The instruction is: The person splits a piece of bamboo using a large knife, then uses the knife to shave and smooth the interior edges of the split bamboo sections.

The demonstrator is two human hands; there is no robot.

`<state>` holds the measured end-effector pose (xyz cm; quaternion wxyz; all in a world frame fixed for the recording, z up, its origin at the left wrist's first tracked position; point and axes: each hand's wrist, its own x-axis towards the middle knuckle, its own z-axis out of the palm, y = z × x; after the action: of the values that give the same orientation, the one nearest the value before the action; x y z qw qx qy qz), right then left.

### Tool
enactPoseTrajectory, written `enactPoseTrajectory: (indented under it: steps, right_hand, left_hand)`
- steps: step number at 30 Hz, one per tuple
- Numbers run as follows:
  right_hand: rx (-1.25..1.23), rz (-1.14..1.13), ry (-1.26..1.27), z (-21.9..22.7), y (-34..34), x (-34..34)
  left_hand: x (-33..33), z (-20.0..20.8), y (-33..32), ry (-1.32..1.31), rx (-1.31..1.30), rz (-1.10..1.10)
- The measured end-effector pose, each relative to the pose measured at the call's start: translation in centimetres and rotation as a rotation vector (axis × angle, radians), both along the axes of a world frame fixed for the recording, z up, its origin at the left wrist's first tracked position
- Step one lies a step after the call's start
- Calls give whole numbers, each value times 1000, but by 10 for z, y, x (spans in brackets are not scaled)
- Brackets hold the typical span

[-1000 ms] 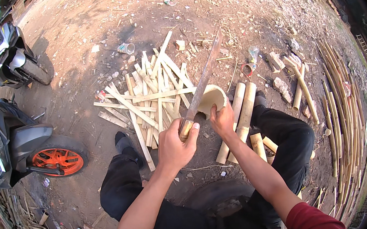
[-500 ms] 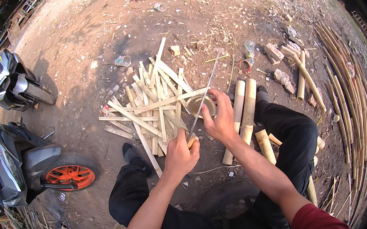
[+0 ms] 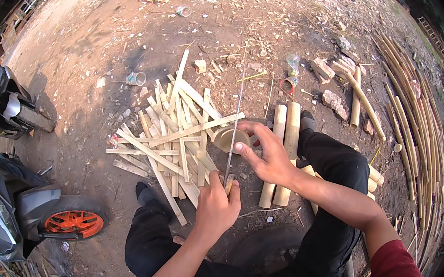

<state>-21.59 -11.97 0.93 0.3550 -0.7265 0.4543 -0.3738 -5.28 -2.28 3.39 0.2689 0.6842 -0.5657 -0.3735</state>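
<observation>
My left hand (image 3: 216,205) is wrapped round the short wooden handle (image 3: 229,183) of a long knife. Its narrow blade (image 3: 238,95) points up and away from me, seen nearly edge-on. My right hand (image 3: 271,157) is beside the lower blade, thumb out and fingers curved apart; the thumb tip is at the blade, but contact is hard to make out. Behind the blade is a round, pale brown bowl-like thing (image 3: 225,138), partly covered by the right hand. Just beyond lies a loose heap of split bamboo strips (image 3: 179,127).
Thick bamboo lengths (image 3: 291,130) lie by my right foot, with long poles (image 3: 421,132) farther right. Two motorbikes stand at left, the nearer with an orange wheel (image 3: 76,224). Broken bricks (image 3: 334,103) and a plastic cup (image 3: 136,79) lie on the dirt ground. A tyre (image 3: 264,246) sits between my legs.
My right hand has shifted down along the blade toward the handle, its thumb now more stretched out. My left hand keeps its hold on the knife. The whole view has turned slightly right.
</observation>
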Motion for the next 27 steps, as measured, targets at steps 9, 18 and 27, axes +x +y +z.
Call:
enactPoseTrajectory:
  steps: [9,18,27]
  right_hand:
    - [39,-25,-88,-13,-23,-2]
    - [-118,-37,-25,-11,-36,-4]
    - [-113,-33,-31,-15,-40,-12]
  left_hand:
    - [2,-15,-2,2,-111,-12]
    - [-7,-5,-12,-35,-129,17]
    - [-15,-2,-16,-13,-27,21]
